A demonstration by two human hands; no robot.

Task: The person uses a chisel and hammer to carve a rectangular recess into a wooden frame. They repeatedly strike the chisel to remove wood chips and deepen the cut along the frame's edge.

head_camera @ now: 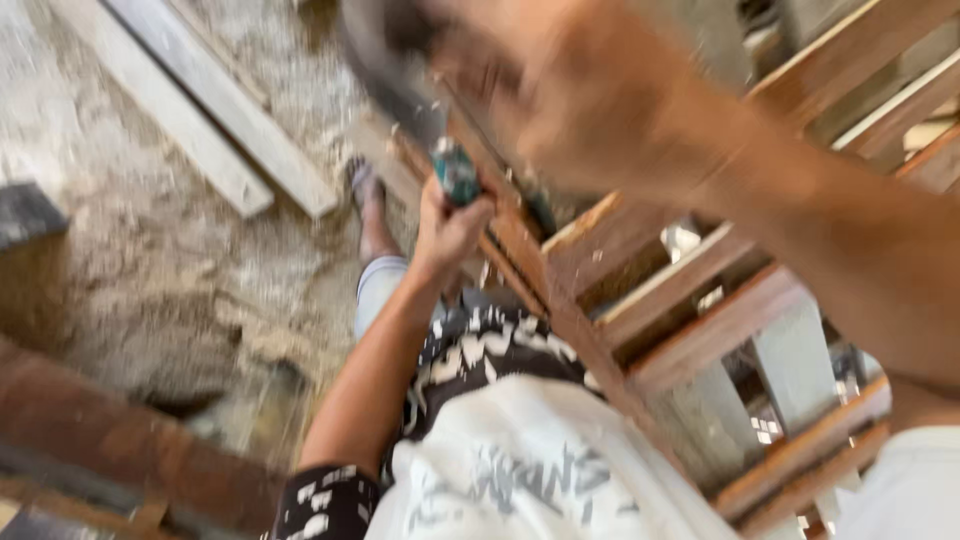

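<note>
**Left hand clamped on a teal tool at the wooden frame**

Fingers [462, 215] of the left hand [450, 228] are wrapped tight round the teal handle [457, 172] of a tool, held upright against the near edge of the wooden frame [690, 330]. What the handle carries above it is lost in blur. The right hand [520, 90] sweeps across above the frame's top rail, so smeared by motion that I cannot tell whether its fingers are open or closed, or what the dark curved shape [385, 70] beside it is. Left of the frame, a sandalled foot [365, 185] stands on rough concrete floor [120, 250], with pale planks [215, 125] lying farther off.

By the look of it, work on the frame's upper rail is under way. Any next move calls for the left grip to stay firm and the right arm to steady near the rail.
</note>
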